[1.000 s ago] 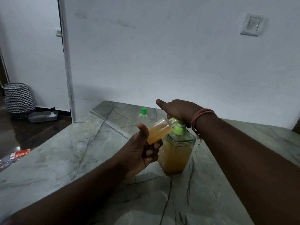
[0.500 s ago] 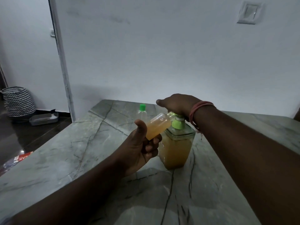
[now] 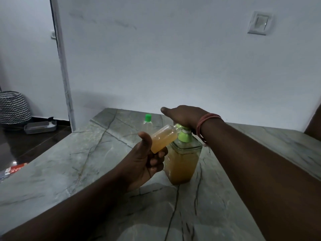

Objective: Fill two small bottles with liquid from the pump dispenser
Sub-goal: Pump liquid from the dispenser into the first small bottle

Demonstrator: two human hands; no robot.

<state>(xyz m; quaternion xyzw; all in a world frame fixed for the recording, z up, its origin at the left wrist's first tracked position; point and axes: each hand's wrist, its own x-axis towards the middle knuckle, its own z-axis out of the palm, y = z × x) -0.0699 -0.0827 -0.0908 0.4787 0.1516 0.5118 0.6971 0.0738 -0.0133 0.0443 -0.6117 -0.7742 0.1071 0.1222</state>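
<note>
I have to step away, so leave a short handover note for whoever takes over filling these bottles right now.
Left hand: holds the small bottle tilted, mouth at the pump spout, nearly full of amber liquid.
Right hand: palm on the pump head of the dispenser, which stands on the marble table.
Second bottle: green cap on, standing farther back, looks empty.
Left: finish and cap this one, then fill the second.

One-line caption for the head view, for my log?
Left hand tilts small bottle to pump dispenser spout; right hand presses pump.
</note>
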